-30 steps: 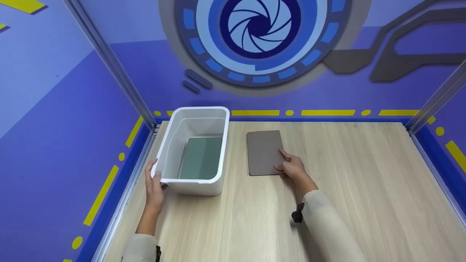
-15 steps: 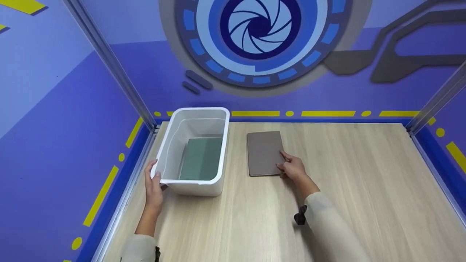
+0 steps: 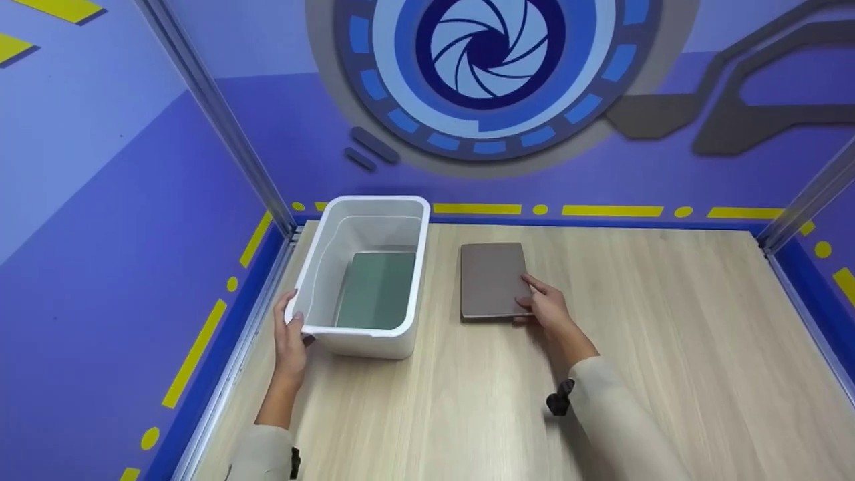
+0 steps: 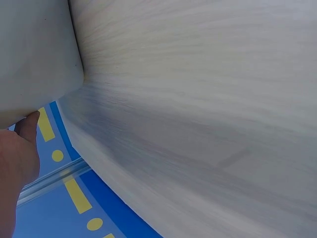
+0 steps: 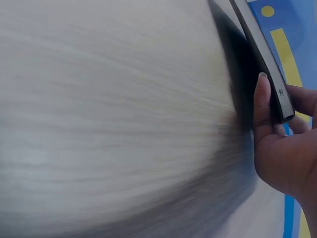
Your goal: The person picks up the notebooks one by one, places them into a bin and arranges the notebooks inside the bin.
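Note:
A white plastic bin (image 3: 419,280) stands at the back left of the table, and a green book (image 3: 377,288) lies flat on its floor. My left hand (image 3: 290,347) grips the bin's near left corner, its thumb over the rim. To the right of the bin is a brown-grey book (image 3: 493,279) with a plain cover. My right hand (image 3: 552,312) pinches that book at its near right corner. In the right wrist view, thumb and fingers lie on opposite faces of the book's edge (image 5: 271,64), which is raised over a dark shadow.
The wooden tabletop (image 3: 668,321) runs up to a blue-purple back wall (image 3: 534,184) with yellow marks. Metal frame rails (image 3: 230,127) border the side walls. The bin stands close to the left rail and the back wall.
The brown-grey book's near edge has risen slightly in my right hand, with a shadow showing under it. My left hand keeps its hold on the bin. The head view has shifted a little.

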`<action>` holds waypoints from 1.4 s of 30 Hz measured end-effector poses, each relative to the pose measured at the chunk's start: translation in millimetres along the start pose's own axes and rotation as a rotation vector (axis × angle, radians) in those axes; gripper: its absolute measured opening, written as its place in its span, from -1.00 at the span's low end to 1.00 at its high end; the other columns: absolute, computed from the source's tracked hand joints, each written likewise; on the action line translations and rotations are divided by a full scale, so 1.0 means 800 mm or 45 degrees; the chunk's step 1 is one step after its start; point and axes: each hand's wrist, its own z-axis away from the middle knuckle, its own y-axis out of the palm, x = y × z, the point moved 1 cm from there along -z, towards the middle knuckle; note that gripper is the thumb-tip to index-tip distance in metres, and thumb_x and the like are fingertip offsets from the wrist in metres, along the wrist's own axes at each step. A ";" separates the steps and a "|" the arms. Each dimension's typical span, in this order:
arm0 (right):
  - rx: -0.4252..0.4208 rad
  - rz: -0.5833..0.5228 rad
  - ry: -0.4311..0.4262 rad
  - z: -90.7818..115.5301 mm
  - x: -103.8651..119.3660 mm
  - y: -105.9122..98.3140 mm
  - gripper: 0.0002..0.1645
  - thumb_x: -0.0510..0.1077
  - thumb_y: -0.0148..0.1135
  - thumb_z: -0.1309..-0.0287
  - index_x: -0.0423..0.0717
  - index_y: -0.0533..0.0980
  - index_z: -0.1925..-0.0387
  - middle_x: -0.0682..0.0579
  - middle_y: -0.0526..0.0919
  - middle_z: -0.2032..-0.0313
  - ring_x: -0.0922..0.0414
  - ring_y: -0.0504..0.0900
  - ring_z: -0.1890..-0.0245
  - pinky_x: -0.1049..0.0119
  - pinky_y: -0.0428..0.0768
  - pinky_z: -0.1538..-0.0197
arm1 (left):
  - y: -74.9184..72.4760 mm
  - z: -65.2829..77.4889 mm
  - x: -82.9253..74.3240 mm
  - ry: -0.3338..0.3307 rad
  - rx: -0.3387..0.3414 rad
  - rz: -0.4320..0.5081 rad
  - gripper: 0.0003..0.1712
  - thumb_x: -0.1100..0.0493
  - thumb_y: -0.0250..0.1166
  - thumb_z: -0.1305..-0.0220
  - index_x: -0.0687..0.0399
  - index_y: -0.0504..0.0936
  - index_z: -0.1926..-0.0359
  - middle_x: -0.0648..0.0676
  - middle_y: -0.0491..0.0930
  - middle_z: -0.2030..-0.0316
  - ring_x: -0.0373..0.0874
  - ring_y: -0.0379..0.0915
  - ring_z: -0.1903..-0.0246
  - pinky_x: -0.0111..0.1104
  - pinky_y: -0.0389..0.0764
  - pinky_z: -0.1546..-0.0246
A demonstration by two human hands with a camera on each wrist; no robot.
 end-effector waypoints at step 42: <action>0.149 -0.441 -0.244 0.047 0.085 0.024 -0.30 -0.33 0.03 -0.56 -0.17 0.22 -0.63 -0.14 0.12 -0.68 0.30 0.69 0.17 0.40 0.72 0.11 | 0.001 -0.001 -0.005 0.002 0.007 -0.013 -0.41 0.04 -0.17 -0.70 -0.14 0.10 -0.64 0.04 0.26 -0.51 -0.02 0.36 -0.35 -0.39 0.51 -0.19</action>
